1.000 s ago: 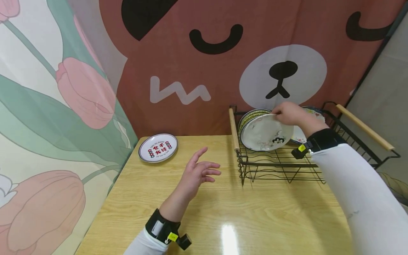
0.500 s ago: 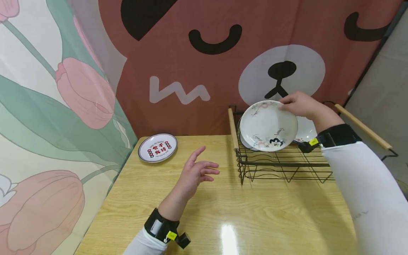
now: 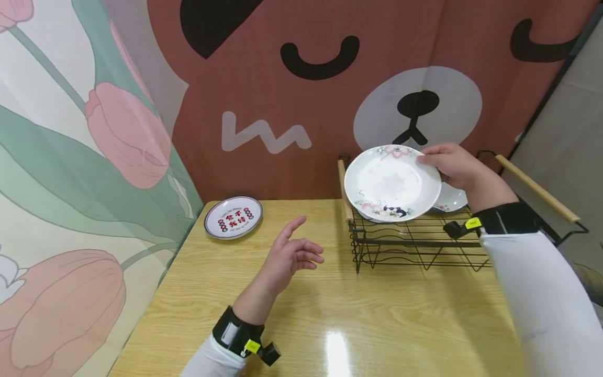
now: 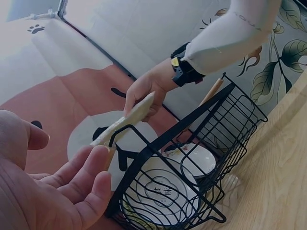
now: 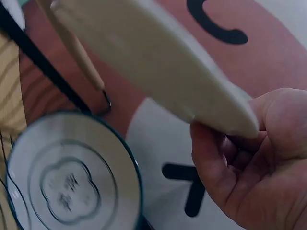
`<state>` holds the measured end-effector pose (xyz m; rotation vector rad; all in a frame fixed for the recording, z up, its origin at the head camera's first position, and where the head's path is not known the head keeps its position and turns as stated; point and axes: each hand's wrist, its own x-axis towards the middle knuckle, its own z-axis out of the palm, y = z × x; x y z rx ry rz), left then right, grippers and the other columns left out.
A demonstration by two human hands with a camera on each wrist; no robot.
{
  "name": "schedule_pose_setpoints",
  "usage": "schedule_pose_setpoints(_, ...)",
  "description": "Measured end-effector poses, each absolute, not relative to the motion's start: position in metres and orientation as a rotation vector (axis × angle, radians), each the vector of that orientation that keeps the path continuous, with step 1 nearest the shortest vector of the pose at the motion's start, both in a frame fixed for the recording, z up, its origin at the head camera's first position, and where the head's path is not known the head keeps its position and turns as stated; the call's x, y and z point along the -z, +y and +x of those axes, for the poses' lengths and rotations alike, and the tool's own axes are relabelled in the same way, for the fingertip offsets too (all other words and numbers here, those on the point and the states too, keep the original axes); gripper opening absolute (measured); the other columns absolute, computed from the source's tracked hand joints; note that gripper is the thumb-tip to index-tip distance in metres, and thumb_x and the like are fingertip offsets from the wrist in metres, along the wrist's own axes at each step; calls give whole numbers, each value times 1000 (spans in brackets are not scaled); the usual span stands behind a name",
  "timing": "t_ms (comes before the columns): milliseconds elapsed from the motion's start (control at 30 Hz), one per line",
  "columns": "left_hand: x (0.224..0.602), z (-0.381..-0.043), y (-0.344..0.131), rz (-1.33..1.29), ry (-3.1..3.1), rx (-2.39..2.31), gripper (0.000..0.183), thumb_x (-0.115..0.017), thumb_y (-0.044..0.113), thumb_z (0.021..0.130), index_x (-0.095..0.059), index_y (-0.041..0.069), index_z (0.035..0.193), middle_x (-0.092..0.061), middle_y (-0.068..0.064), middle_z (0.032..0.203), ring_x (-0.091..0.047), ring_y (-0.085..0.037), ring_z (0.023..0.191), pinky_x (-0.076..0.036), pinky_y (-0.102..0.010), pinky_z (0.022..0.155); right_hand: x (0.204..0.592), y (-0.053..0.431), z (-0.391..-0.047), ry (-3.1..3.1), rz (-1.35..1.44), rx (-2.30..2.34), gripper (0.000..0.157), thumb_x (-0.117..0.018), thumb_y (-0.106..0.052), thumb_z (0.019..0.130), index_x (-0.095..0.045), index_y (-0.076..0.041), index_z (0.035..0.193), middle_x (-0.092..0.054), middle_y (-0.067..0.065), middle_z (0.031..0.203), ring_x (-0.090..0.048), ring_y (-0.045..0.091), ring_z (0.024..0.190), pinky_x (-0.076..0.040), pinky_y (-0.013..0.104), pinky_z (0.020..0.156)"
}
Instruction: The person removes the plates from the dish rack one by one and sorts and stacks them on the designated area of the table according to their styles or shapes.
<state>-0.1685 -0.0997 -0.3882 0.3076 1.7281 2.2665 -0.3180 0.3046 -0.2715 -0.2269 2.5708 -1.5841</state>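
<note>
A white plate with a floral pattern (image 3: 391,183) is held by its right edge in my right hand (image 3: 454,165), tilted above the left part of the black wire dish rack (image 3: 410,243). In the right wrist view, thumb and fingers pinch the rim of the plate (image 5: 158,62). Behind it in the rack stands another plate with a dark rim (image 5: 72,182), whose underside shows a printed mark. A smaller white dish (image 4: 199,160) leans beside that one. My left hand (image 3: 289,259) hovers over the table left of the rack, fingers loosely extended and holding nothing.
A white plate with red characters (image 3: 233,218) lies on the wooden table (image 3: 282,335) near its back left corner. Wooden handles (image 3: 537,188) rise at the rack's ends. A curtain with a bear print (image 3: 264,173) hangs right behind the table.
My right hand has lifted the floral plate up out of the rack and tilted its face upward, shifting slightly right. My left hand has hardly moved.
</note>
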Motion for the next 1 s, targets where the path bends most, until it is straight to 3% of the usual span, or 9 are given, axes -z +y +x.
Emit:
schedule_pose_setpoints(133,387,-168,-101,316,1679,-2269,61,-42,13,104,-27,27,161,-77,1,88,-76,-13,79,-61,-32,74,282,295,-302,2414,-238,1752,21,-55,-27,107,-75,-19,107,-74,-8,87,-72,10,71,-61,28,62)
schedule_pose_setpoints(267,386,-166,-101,327,1636,-2282,59,-41,13,104,-28,25,160,-77,0,88,-76,-14,78,-62,-32,74,294,282,-285,2251,-296,1877,23,-54,-23,107,-76,-22,99,-77,-4,86,-75,12,70,-61,28,60)
schedule_pose_setpoints(467,384,-163,-102,366,1596,-2286,56,-37,18,107,-27,22,161,-77,0,89,-76,-14,78,-62,-31,73,317,262,-255,1989,-430,2046,23,-52,-15,108,-75,-17,108,-78,1,92,-77,15,72,-62,29,61)
schedule_pose_setpoints(633,382,-161,-102,390,1590,-2269,54,-33,23,109,-25,19,162,-76,0,87,-75,-14,76,-61,-31,71,334,246,-235,1986,-434,2078,20,-55,-17,107,-74,-20,113,-78,1,94,-77,15,75,-62,29,63)
schedule_pose_setpoints(1000,382,-160,-101,391,1629,-2244,57,-33,23,107,-25,13,162,-77,6,93,-74,-12,74,-60,-32,72,360,225,-215,1907,-456,2161,24,-53,-15,107,-72,-12,123,-79,1,100,-77,15,77,-63,29,66)
